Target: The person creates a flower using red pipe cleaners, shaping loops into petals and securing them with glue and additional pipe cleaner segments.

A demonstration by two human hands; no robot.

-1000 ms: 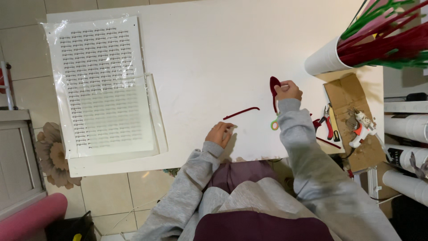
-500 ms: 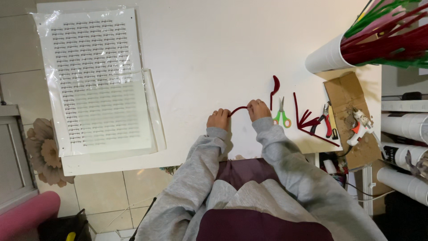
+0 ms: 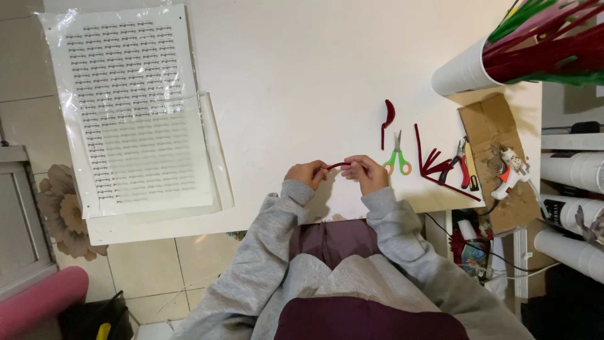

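Both hands work close together at the near edge of the white surface [image 3: 302, 75]. The left hand [image 3: 307, 172] and the right hand [image 3: 365, 173] each pinch one end of a short dark red pipe cleaner [image 3: 338, 165], which arches slightly between them just above the surface. Fingers of both hands are closed on it; grey sleeves run back toward the camera.

Just right of the right hand lie small scissors [image 3: 397, 154] with green and orange handles, blades pointing away from the person. Beyond them, a curled dark red piece [image 3: 387, 119] lies alone. Farther right, a loose bunch of dark red pipe cleaner lengths [image 3: 434, 167] fans out, touching red-handled pliers [image 3: 462, 165]. A piece of brown cardboard [image 3: 487, 123] sits at the right edge, with a white glue gun [image 3: 511, 167] on it.

At the far right corner, a white cup [image 3: 462, 69] lies tilted, holding red, pink and green pipe cleaners [image 3: 541, 44].

On the left of the surface, a printed sheet in a clear plastic sleeve [image 3: 132, 107] lies flat, well apart from the hands.
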